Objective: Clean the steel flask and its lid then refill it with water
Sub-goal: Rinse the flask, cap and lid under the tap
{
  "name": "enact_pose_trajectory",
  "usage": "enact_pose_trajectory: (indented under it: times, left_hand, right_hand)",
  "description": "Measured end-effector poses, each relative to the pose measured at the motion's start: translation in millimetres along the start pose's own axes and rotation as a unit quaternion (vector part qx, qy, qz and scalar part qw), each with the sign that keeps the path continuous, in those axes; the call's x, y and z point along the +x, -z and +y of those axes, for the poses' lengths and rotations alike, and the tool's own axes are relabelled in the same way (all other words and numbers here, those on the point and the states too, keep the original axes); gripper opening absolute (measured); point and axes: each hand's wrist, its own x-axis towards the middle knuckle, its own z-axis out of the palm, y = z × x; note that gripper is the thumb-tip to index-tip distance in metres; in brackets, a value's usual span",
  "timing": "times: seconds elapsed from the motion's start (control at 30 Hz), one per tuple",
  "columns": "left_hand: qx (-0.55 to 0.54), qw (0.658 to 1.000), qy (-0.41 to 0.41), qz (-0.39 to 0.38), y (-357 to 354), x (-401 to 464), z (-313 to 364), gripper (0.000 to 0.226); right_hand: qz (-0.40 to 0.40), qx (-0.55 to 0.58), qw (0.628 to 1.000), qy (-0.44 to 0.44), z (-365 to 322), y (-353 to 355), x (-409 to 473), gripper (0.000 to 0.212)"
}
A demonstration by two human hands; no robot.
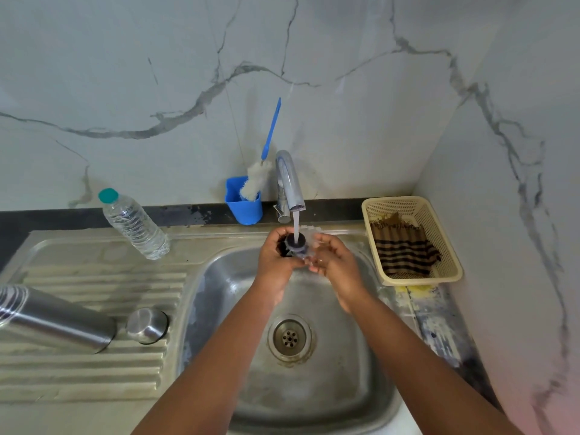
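Head view: a small dark round inner stopper lid [296, 241] is held under the running stream from the curved chrome tap [290, 183], over the stainless steel sink basin [361, 356]. The left hand [276, 259] is curled around the stopper from below and to its side, gripping it. The right hand [332, 262] lies against the stopper's other side with fingers fairly straight and wet; whether it pinches the stopper or only rubs it cannot be told, as splash blurs the contact.

Well to the left of the left hand, the tall brushed steel flask [53, 318] lies on its side on the ribbed draining surface [94, 372], with the domed steel outer cap [147, 325] just beside its end. Farther left of the tap stands a clear plastic water bottle with a teal cap [133, 224]. Beyond the hands, a white-bristled bottle brush with a blue handle [260, 171] stands in a blue plastic cup [243, 200]. To the right of the right hand, a cream plastic basket [452, 271] holds a brown striped cloth [403, 249].

Step judged in hand: rinsing of the stopper lid. For a good result, the stopper should be turned slowly under the stream so that threads and seal groove are flushed all round, and rubbed with the right fingertips. A firm left grip is advised; a wet stopper is likely slippery and could be dropped toward the drain [290, 337]. The flask body appears not yet refilled.
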Motion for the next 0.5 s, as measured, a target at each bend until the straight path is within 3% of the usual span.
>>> enact_pose_trajectory:
  times: [0.2,0.37,0.5]
  left_hand:
    - [-0.053,0.998,-0.014,-0.02,7.1,-1.2,-0.1,0.053]
    - [-0.253,0.965,0.033,-0.062,15.7,-3.4,-3.0,0.045]
    - [-0.328,0.938,0.069,-0.084,11.9,-6.1,-3.2,0.04]
  right_hand:
    - [-0.051,-0.102,0.99,0.083,-2.6,-2.8,-5.7,0.041]
    - [-0.054,-0.137,0.981,0.125,-2.0,-3.9,-3.3,0.04]
    - [-0.041,-0.144,0.973,0.176,-3.7,-9.8,-5.0,0.041]
